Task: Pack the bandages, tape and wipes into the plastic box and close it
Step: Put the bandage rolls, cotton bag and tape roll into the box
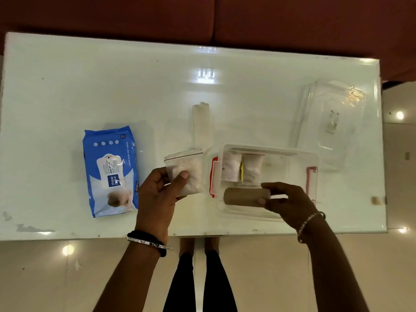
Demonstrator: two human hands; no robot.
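Observation:
The clear plastic box [299, 161] with red latches stands open near the table's front edge, right of centre. Two white bandage rolls [240, 168] lie in its far-left part. My right hand [286, 200] grips one end of a brown bandage roll [244, 197] inside the box's near side. My left hand [157, 194] holds a small zip bag [188, 170] of white material just left of the box. A blue pack of wet wipes [110, 170] lies flat at the left. A folded white bandage strip [202, 122] lies behind the bag.
The box's clear lid [326, 122] lies upside down at the back right of the white glass table [112, 75]. A dark red sofa runs behind the table. My legs and the tiled floor show below the front edge.

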